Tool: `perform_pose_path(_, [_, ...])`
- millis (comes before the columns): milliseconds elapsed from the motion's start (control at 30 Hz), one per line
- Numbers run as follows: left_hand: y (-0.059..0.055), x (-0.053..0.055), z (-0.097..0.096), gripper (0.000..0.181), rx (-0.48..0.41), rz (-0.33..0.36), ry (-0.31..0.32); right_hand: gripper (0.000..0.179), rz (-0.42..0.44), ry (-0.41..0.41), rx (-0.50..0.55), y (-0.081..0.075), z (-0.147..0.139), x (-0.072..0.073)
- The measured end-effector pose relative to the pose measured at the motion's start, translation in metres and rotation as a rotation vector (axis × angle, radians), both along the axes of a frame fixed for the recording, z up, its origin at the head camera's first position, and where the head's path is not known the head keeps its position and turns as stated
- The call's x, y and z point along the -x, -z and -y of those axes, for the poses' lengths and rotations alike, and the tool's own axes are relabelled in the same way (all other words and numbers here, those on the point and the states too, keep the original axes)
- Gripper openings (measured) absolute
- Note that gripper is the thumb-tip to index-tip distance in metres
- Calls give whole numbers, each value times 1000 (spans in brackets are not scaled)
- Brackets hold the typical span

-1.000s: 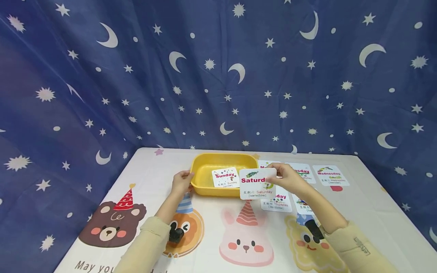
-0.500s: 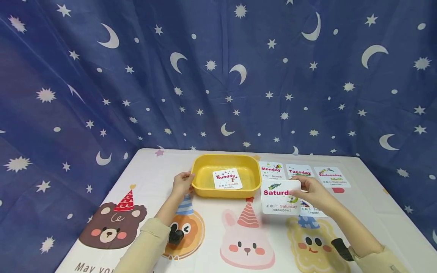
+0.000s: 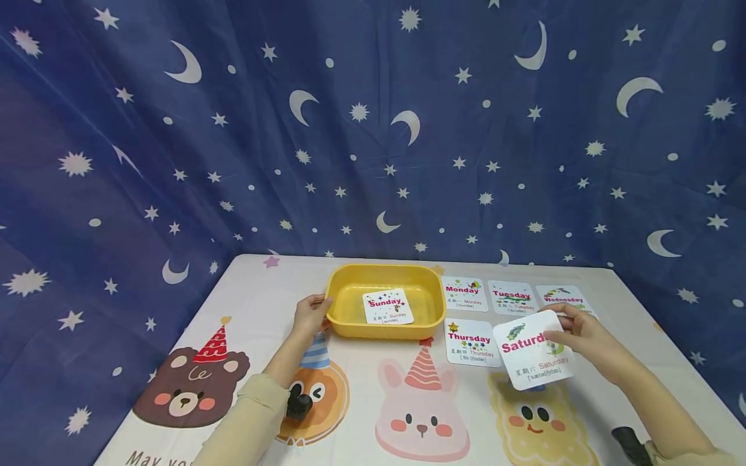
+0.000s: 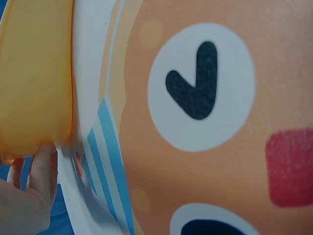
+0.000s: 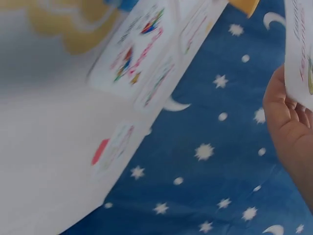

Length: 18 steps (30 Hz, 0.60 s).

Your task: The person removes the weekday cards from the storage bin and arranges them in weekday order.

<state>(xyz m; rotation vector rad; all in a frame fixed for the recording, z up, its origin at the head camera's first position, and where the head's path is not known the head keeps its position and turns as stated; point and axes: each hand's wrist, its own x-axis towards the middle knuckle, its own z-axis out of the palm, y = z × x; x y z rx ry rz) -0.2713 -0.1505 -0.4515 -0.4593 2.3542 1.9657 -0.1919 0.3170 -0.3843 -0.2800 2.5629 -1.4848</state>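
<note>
My right hand (image 3: 591, 343) pinches a square white "Saturday" card (image 3: 527, 366) by its right side, thumb in front. The card is held tilted, over the lower row of cards. In the right wrist view, this hand (image 5: 288, 117) and part of the card (image 5: 297, 54) show at the right edge. My left hand (image 3: 309, 317) grips the left end of a yellow plastic tray (image 3: 350, 294). Up close, its fingers (image 4: 41, 169) press against the tray's end wall. A "Sunday" card (image 3: 389, 307) lies inside the tray, leaning on the front wall.
To the tray's right lie "Monday" (image 3: 463, 294), "Tuesday" (image 3: 513, 299) and "Wednesday" (image 3: 559, 296) cards in a row. A "Thursday" card (image 3: 472, 343) lies in front of them. The cartoon-print tablecloth (image 3: 361, 401) meets a blue star-and-moon curtain (image 3: 326, 149).
My right hand has carried the Saturday card from beside the tray rightward and toward me, uncovering Monday, Tuesday and Thursday and covering the Friday card. The left hand stays at the tray.
</note>
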Motion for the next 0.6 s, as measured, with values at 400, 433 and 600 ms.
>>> perform_pose_path(400, [1, 0, 1, 37, -5, 8, -2, 62, 159, 274, -105, 26, -56, 8])
perform_pose_path(433, [1, -1, 1, 37, -5, 7, 0, 63, 175, 290, -99, 28, -60, 8])
perform_pose_path(600, [1, -2, 0, 36, -4, -1, 13, 75, 261, 379, -110, 35, -81, 11])
